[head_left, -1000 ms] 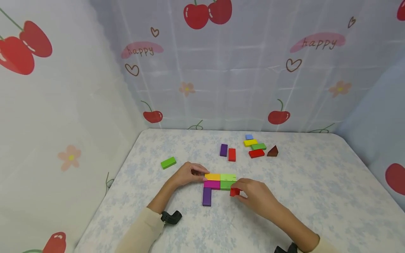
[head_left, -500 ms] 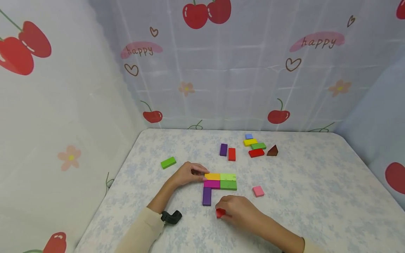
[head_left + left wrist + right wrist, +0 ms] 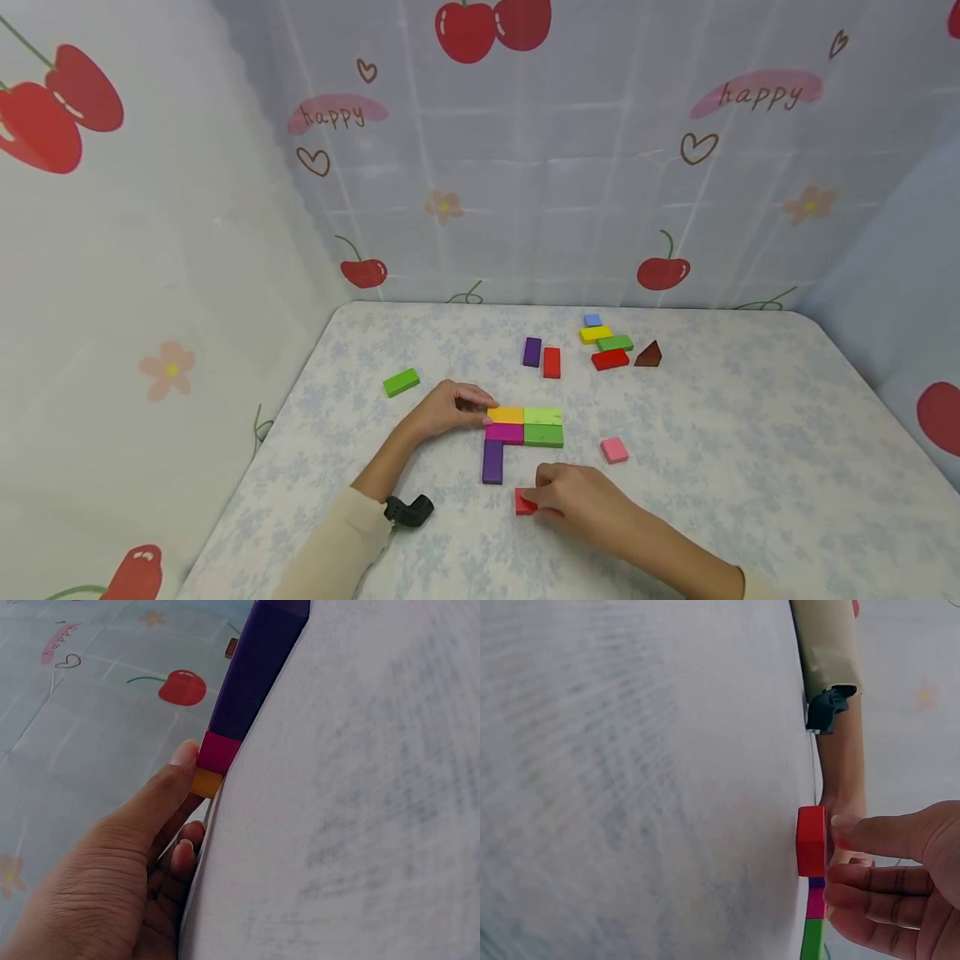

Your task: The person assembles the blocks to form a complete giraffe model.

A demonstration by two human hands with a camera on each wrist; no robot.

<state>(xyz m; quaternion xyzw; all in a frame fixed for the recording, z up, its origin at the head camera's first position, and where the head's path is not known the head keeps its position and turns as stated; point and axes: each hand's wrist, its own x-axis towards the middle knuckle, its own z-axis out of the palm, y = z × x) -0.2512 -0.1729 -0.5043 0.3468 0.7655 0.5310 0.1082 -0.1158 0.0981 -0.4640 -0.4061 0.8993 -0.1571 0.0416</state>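
My left hand point(image 3: 447, 410) holds the left end of an orange-yellow block point(image 3: 506, 415), with thumb and forefinger at its corners. In the left wrist view the thumb tip overlaps where this block meets a magenta block point(image 3: 218, 753). Light green point(image 3: 543, 416), magenta and green point(image 3: 543, 436) blocks lie against it in two rows. A dark purple block point(image 3: 492, 462) extends toward me from the magenta one. My right hand point(image 3: 581, 502) is at a small red block point(image 3: 811, 841) on the table; its thumb is over the block's top, its fingers spread away from it.
A pink block point(image 3: 614, 451) lies right of the group, a loose green block point(image 3: 401, 382) at the left. Behind are purple point(image 3: 532, 352) and red point(image 3: 552, 362) blocks, a cluster with a yellow block point(image 3: 596, 335), and a brown triangular block point(image 3: 648, 354).
The right hand has carried the red block from beside the green block toward me and left, then loosened its fingers. The pink block came into view. The left hand has stayed put.
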